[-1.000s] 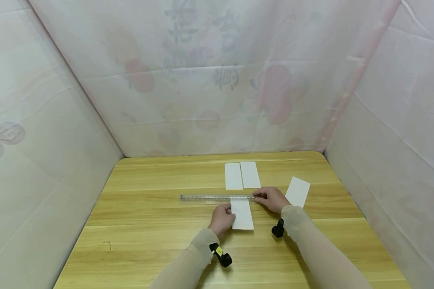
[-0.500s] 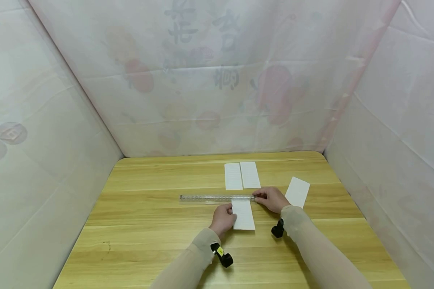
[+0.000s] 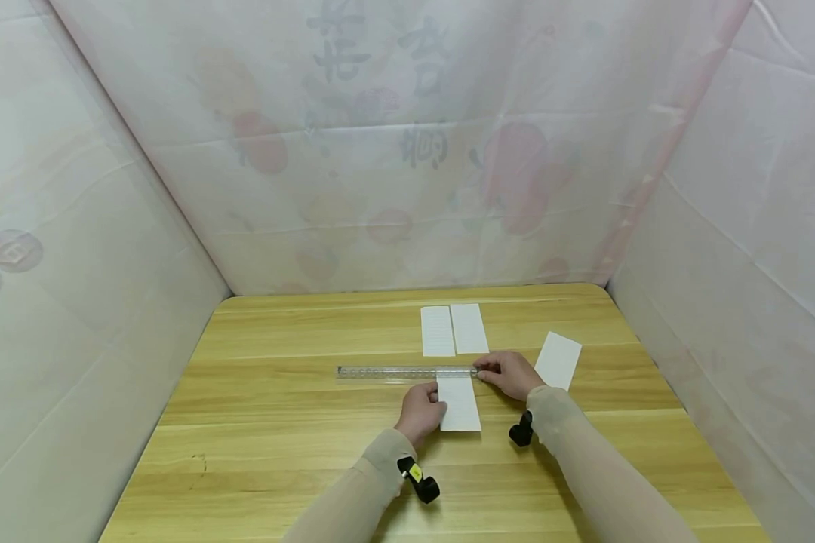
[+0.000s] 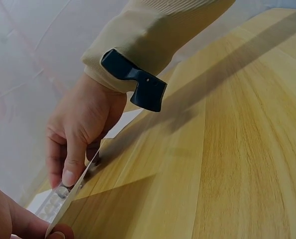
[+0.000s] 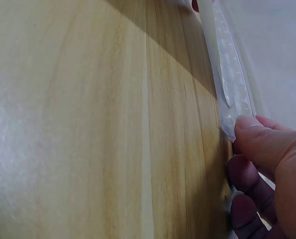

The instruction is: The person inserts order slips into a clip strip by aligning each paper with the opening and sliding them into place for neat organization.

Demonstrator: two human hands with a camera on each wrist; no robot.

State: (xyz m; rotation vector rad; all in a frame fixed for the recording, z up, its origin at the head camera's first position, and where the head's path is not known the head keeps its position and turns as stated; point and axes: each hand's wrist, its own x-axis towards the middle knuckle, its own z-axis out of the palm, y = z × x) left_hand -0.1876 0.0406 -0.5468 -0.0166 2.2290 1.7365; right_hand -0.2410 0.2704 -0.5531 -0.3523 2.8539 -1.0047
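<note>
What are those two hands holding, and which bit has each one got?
The left hand pinches a white paper slip by its left edge. The right hand pinches the clear ruler by its right end.

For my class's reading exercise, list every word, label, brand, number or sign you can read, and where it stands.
No text can be read.
Back cloth: large characters, too faint.
Left cloth: coin marks, too blurred.
Left wrist device: yellow label, too small.
Papers: any print too small.
Clear strip: any numbers too small.
</note>
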